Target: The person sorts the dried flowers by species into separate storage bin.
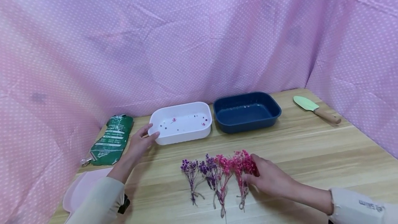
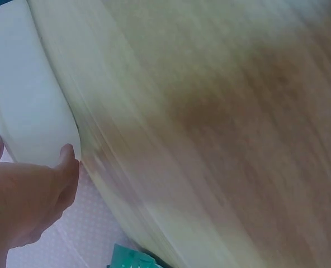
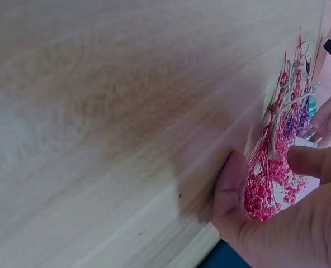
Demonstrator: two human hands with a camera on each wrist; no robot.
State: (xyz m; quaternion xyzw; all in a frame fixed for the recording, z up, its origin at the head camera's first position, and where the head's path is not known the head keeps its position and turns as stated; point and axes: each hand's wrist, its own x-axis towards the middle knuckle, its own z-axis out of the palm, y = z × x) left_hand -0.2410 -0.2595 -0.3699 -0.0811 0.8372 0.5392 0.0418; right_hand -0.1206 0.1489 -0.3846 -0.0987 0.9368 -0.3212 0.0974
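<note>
Looks pretty early on to me: the four little dried bunches are all lying in a row on the desk [image 1: 311,161], none sitting in a tray, so I'd guess most of the work is left. The white tray [image 1: 183,137] only has loose petals and dots scattered in it, and the blue tray [image 1: 248,125] sits just beside it. The left hand [image 1: 141,142] holds the white tray's end, thumb on the near side and fingers at the rim. The right hand [image 1: 272,179] is at the rightmost pink bunch [image 1: 244,161], thumb and fingers fairly wide around it; can't tell if they actually grip. That bunch is hot pink, fluffy heads, skinny stems tied with twine. The other pink bunch [image 1: 223,163] touches it, with two purple bunches [image 1: 209,168] further left, kinda scraggly.
</note>
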